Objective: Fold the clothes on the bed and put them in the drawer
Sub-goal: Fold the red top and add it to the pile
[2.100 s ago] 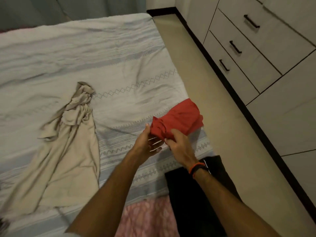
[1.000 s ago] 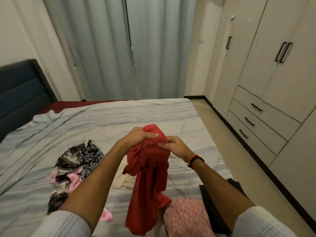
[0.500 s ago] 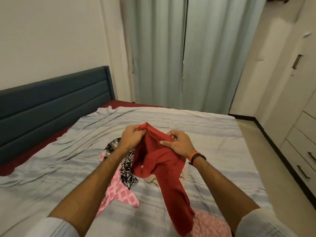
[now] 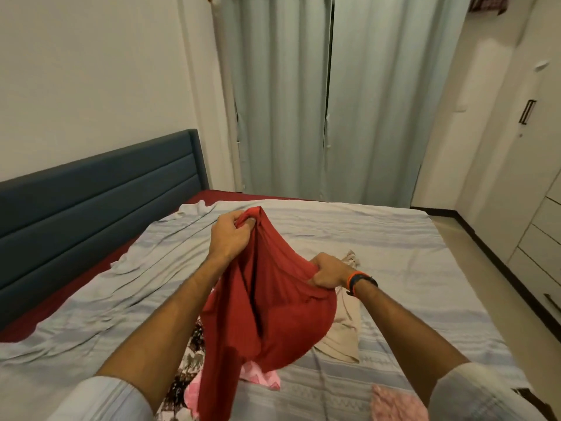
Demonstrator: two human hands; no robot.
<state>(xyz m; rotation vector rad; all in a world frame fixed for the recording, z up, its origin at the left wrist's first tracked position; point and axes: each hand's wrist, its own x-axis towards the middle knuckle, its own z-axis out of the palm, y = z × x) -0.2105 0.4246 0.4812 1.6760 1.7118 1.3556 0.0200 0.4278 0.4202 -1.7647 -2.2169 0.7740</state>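
a red garment (image 4: 273, 299) is held up above the bed (image 4: 394, 238), gripped at its top by the left hand (image 4: 232, 238) and lower by the right hand (image 4: 329, 270).

Garment (image 4: 273, 299) hangs above the bed (image 4: 394, 238), headboard (image 4: 91, 192) to the left, curtains (image 4: 318, 101) behind, drawers (image 4: 543, 238) on the right.

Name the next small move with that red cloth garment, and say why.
Probably spread it flat on the striped grey bedsheet: the red cloth garment hangs bunched and unfolded, gripped by the left hand and right hand.
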